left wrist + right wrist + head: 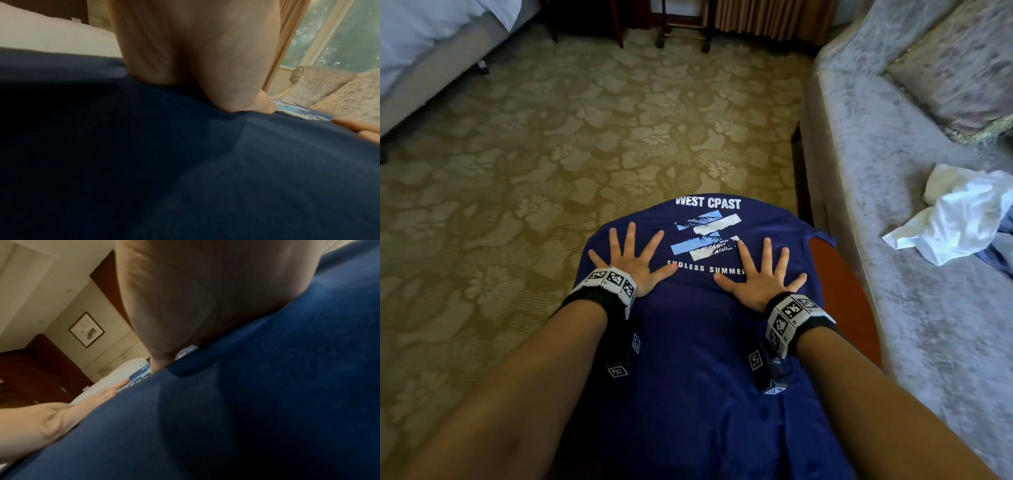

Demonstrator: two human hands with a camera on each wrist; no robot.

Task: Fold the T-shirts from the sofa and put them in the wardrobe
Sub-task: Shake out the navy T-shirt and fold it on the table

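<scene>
A navy blue T-shirt (698, 342) with a white and light-blue "WEST COAST / ENDLESS SUMMER" print lies spread over a round wooden table (846, 294) in front of me. My left hand (633, 255) presses flat on the shirt left of the print, fingers straight and spread. My right hand (760, 274) lies flat to the right of the print, fingers spread too. Both wrist views show blue cloth (185, 162) (246, 402) under each palm. A crumpled white T-shirt (955, 219) lies on the grey sofa (876, 171), with another blue garment (1000, 253) beside it.
The sofa runs along the right side with a patterned cushion (955, 68) at its back. A bed (431, 51) stands at the far left. Floral carpet (551, 154) covers the floor between them. Dark furniture legs (681, 31) stand at the far wall.
</scene>
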